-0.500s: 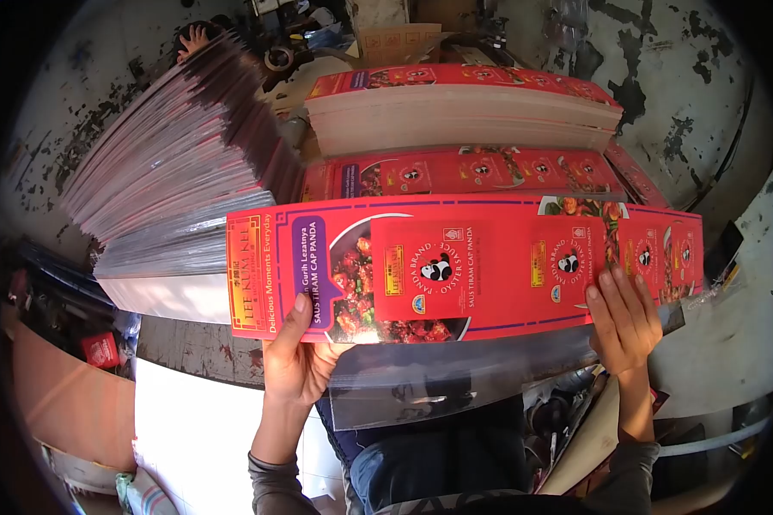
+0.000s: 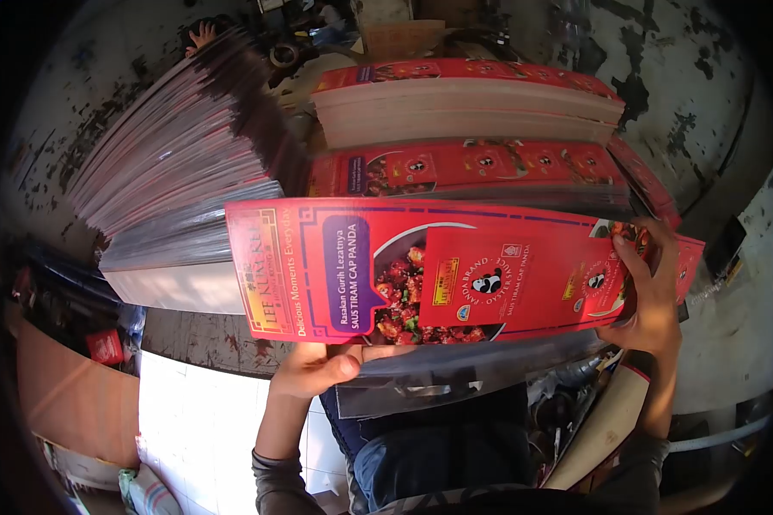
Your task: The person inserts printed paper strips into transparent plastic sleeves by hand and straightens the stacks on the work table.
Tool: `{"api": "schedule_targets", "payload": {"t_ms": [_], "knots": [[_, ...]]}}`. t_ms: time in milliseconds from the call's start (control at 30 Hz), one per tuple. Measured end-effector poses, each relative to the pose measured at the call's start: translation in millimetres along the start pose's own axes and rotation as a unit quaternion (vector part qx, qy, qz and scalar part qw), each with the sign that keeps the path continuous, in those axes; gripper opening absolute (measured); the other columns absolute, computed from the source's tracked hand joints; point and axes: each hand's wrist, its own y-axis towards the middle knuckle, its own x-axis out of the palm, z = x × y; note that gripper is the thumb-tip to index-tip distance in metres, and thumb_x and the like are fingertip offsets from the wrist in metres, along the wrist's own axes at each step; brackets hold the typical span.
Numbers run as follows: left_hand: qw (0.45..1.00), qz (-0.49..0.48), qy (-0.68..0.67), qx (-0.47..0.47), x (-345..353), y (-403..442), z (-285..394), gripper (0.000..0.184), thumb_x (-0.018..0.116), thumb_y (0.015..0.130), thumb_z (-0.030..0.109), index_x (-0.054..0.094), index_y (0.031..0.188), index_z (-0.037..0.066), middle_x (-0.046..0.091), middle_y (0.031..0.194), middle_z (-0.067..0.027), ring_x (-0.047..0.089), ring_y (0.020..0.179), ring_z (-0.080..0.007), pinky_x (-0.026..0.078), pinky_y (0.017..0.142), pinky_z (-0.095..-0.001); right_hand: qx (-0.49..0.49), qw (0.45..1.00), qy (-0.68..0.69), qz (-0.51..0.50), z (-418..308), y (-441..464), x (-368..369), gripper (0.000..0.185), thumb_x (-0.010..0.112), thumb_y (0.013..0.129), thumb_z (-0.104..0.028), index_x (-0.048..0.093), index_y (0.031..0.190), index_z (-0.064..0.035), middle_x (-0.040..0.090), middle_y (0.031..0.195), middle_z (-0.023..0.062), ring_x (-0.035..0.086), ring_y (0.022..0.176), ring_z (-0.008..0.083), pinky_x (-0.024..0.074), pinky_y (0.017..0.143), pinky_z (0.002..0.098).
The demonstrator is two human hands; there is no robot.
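Note:
A long red printed card strip (image 2: 524,275) with panda and oyster sauce pictures is held in front of me, its right end slightly bent. My left hand (image 2: 313,369) supports the lower left edge, thumb below the edge and fingers partly hidden behind the strip. My right hand (image 2: 653,300) grips the right end, its fingers lying across the printed front. Under the strip a clear plastic sheet (image 2: 404,399) juts over the table edge towards my lap. Right behind it lies another red printed strip (image 2: 489,167).
A tall, fanned stack of plastic-faced sheets (image 2: 176,146) leans at the left. At the back stands a thick stack of red strips (image 2: 472,112). A tape roll (image 2: 284,57) lies behind, near another person's hand (image 2: 202,36). Scratched, paint-worn table surface (image 2: 206,339) shows at the left.
The held strip has tilted, its printing has shifted right, and its right end bends. My left thumb has come off its front. My right hand has moved up and round the right end.

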Motion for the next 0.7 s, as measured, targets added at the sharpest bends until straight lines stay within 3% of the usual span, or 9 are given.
{"api": "schedule_targets", "payload": {"t_ms": [33, 100, 133, 200, 233, 367, 467, 500, 700], "knots": [[0.988, -0.061, 0.141, -0.008, -0.1, 4.0, 2.3, 0.055, 0.060, 0.084, 0.022, 0.035, 0.126, -0.002, 0.047, 0.123, -0.0226, 0.042, 0.120, -0.0355, 0.031, 0.099, -0.0562, 0.013, 0.999, 0.015, 0.033, 2.5, -2.5, 2.2, 0.088, 0.073, 0.039, -0.018, 0.049, 0.123, -0.0152, 0.036, 0.122, 0.0212, 0.037, 0.113, 0.0403, 0.0266, 0.098, 0.0539], [0.867, -0.068, 0.493, -0.022, 23.2, 15.8, 13.9, 0.072, 0.065, 0.078, 0.039, 0.034, 0.131, 0.000, 0.039, 0.130, -0.0243, 0.034, 0.126, -0.0348, 0.027, 0.100, -0.0522, 0.022, 0.997, 0.011, 0.076, 9.2, -7.1, 1.2, 0.087, 0.072, 0.040, -0.015, 0.049, 0.124, -0.0137, 0.034, 0.122, 0.0198, 0.036, 0.114, 0.0377, 0.0344, 0.093, 0.0473], [0.867, -0.068, 0.493, -0.019, 25.9, 18.8, 7.5, 0.072, 0.065, 0.078, 0.039, 0.034, 0.131, 0.000, 0.039, 0.130, -0.0243, 0.034, 0.126, -0.0348, 0.027, 0.100, -0.0522, 0.021, 0.997, 0.009, 0.077, 11.7, -8.3, 0.2, 0.087, 0.072, 0.040, -0.015, 0.049, 0.124, -0.0137, 0.034, 0.122, 0.0198, 0.036, 0.114, 0.0377, 0.0344, 0.093, 0.0473], [0.608, -0.096, 0.788, -0.005, 22.5, 20.7, -9.0, 0.075, 0.055, 0.080, 0.052, 0.034, 0.133, 0.003, 0.034, 0.134, -0.0238, 0.032, 0.127, -0.0345, 0.023, 0.104, -0.0484, 0.018, 0.994, -0.038, 0.104, 16.0, -12.0, -0.2, 0.086, 0.072, 0.040, -0.014, 0.050, 0.124, -0.0134, 0.033, 0.122, 0.0198, 0.036, 0.113, 0.0384, 0.0352, 0.092, 0.0477], [0.599, -0.087, 0.796, 0.008, 16.5, 21.7, -11.5, 0.077, 0.048, 0.078, 0.060, 0.037, 0.132, 0.005, 0.037, 0.135, -0.0190, 0.032, 0.128, -0.0307, 0.021, 0.105, -0.0460, 0.013, 0.991, -0.055, 0.120, 19.3, -14.9, 0.9, 0.085, 0.072, 0.041, -0.019, 0.050, 0.123, -0.0141, 0.034, 0.122, 0.0207, 0.035, 0.113, 0.0395, 0.0328, 0.093, 0.0491], [0.612, -0.060, 0.788, 0.028, -3.0, 27.3, -6.7, 0.069, 0.051, 0.079, 0.053, 0.044, 0.127, 0.005, 0.044, 0.131, -0.0100, 0.039, 0.123, -0.0233, 0.028, 0.102, -0.0433, 0.018, 0.987, -0.130, 0.095, 24.2, -25.9, -5.4, 0.083, 0.071, 0.042, -0.024, 0.051, 0.122, -0.0152, 0.036, 0.122, 0.0215, 0.034, 0.114, 0.0402, 0.0288, 0.095, 0.0507], [0.650, -0.044, 0.758, -0.007, -14.7, 34.8, -7.5, 0.069, 0.056, 0.076, 0.050, 0.043, 0.126, 0.003, 0.046, 0.125, -0.0124, 0.044, 0.115, -0.0286, 0.031, 0.099, -0.0452, 0.014, 0.985, -0.142, 0.091, 28.7, -28.8, -3.8, 0.082, 0.070, 0.043, -0.029, 0.051, 0.122, -0.0161, 0.037, 0.122, 0.0217, 0.034, 0.114, 0.0404, 0.0251, 0.097, 0.0518], [0.626, -0.023, 0.778, 0.039, -16.1, 35.8, -11.8, 0.063, 0.057, 0.078, 0.045, 0.046, 0.124, 0.003, 0.050, 0.114, -0.0124, 0.048, 0.103, -0.0292, 0.035, 0.091, -0.0433, 0.020, 0.986, -0.138, 0.091, 30.2, -30.0, -3.5, 0.083, 0.070, 0.043, -0.028, 0.051, 0.122, -0.0161, 0.036, 0.123, 0.0212, 0.034, 0.115, 0.0401, 0.0267, 0.096, 0.0516], [0.546, 0.010, 0.832, 0.098, -7.3, 40.3, -12.8, 0.049, 0.060, 0.079, 0.035, 0.052, 0.117, 0.006, 0.050, 0.103, -0.0111, 0.048, 0.094, -0.0260, 0.036, 0.081, -0.0369, 0.032, 0.991, -0.082, 0.098, 34.2, -27.7, 1.5, 0.088, 0.073, 0.042, -0.024, 0.047, 0.126, -0.0163, 0.034, 0.122, 0.0198, 0.035, 0.114, 0.0385, 0.0327, 0.092, 0.0493]]}}
